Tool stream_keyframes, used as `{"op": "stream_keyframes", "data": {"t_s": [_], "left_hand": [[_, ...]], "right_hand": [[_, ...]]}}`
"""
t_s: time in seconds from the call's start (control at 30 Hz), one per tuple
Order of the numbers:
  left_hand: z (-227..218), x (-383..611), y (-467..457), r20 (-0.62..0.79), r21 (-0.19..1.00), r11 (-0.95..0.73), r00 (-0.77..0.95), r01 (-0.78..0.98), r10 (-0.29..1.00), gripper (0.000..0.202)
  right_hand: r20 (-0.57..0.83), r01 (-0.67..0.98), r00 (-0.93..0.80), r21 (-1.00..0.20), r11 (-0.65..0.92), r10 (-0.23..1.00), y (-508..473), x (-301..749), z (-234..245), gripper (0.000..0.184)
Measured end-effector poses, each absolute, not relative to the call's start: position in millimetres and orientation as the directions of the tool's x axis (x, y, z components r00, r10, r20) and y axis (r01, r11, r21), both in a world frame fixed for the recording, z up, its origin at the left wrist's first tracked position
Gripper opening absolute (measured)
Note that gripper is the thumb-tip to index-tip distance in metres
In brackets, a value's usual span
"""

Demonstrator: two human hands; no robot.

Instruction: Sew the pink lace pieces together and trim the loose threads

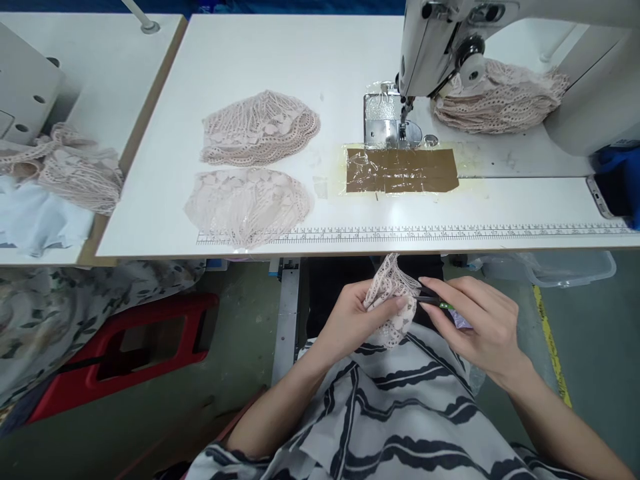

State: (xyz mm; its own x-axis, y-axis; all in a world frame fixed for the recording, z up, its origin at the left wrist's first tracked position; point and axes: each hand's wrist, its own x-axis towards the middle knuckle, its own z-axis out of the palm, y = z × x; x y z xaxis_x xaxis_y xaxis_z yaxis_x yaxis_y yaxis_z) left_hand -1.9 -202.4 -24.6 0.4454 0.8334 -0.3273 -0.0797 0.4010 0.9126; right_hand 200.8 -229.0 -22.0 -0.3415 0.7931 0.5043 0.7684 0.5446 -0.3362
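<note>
My left hand (353, 319) pinches a small pink lace piece (391, 293) over my lap, just below the table's front edge. My right hand (479, 320) is closed round a small tool with a green handle (440, 304), probably thread snips, whose tip touches the lace. On the white table lie two flat stacks of pink lace, one (260, 127) behind the other (247, 203). A further pile of lace (500, 97) sits behind the sewing machine (500, 40) at the right.
A brown taped patch (403, 170) lies in front of the needle plate (385, 123). A ruler strip (425, 233) runs along the table edge. A phone (603, 197) lies far right. More lace (65, 167) covers the left table. A red stool (125, 347) stands below.
</note>
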Motion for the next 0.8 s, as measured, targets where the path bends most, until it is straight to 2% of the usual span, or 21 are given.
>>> {"op": "stream_keyframes", "data": {"t_s": [0.8], "left_hand": [[-24.1,-2.0,-202.5,-0.334,0.908,0.41,0.442,-0.085,0.833,0.026]], "right_hand": [[0.5,0.764,-0.345,-0.342,0.547,0.795,-228.7,201.3,-24.0,0.038]]}}
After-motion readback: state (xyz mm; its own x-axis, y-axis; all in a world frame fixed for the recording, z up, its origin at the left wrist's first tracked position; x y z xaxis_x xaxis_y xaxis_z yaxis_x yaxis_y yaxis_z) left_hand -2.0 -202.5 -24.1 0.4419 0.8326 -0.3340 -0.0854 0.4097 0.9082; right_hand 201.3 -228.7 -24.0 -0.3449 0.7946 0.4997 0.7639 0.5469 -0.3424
